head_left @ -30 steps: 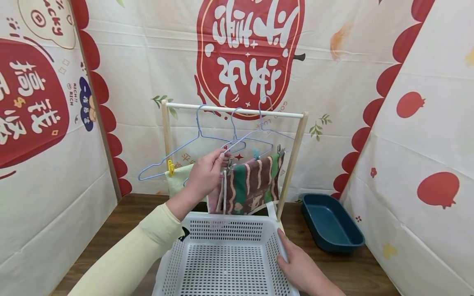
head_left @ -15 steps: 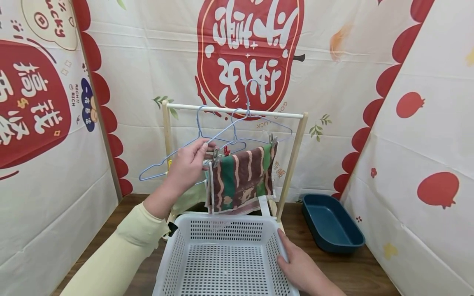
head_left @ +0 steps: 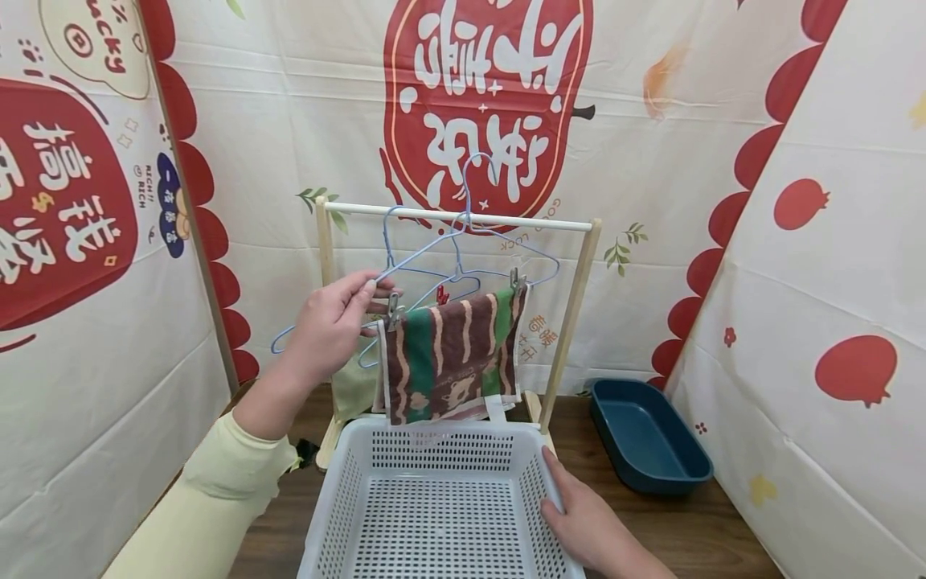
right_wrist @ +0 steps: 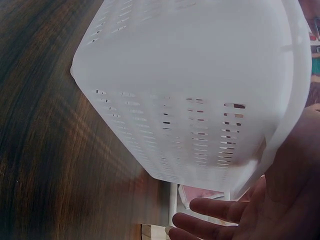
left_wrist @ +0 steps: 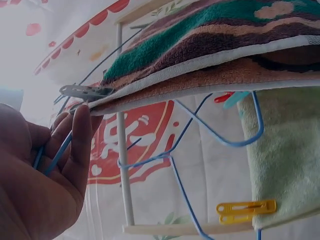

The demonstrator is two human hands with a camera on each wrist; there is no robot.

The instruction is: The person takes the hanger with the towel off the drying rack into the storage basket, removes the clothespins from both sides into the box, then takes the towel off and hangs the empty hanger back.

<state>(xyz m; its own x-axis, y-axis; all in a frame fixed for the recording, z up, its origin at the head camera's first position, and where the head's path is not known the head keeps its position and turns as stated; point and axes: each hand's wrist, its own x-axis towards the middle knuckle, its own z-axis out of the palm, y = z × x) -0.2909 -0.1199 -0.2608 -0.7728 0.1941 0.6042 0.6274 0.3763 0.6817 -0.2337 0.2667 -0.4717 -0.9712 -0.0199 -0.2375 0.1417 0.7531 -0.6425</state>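
Note:
My left hand pinches the left end of a blue wire hanger. Two metal clips fasten a brown and green striped towel to it, which hangs in front of the rack's white rod. This hanger's hook stands above the rod and looks unhooked from it. In the left wrist view, the wire passes between the fingers and thumb of my left hand, close to a metal clip. My right hand holds the right rim of a white perforated basket, thumb inside and other fingers outside.
Behind the striped towel, another blue hanger hangs on the rod. A light green towel with a yellow clothespin hangs there too. A dark teal tub stands right of the rack on the wooden table.
My left hand has drawn the hanger with the striped towel leftward and toward me; its hook has risen above the rod. My right hand and the basket stay in place.

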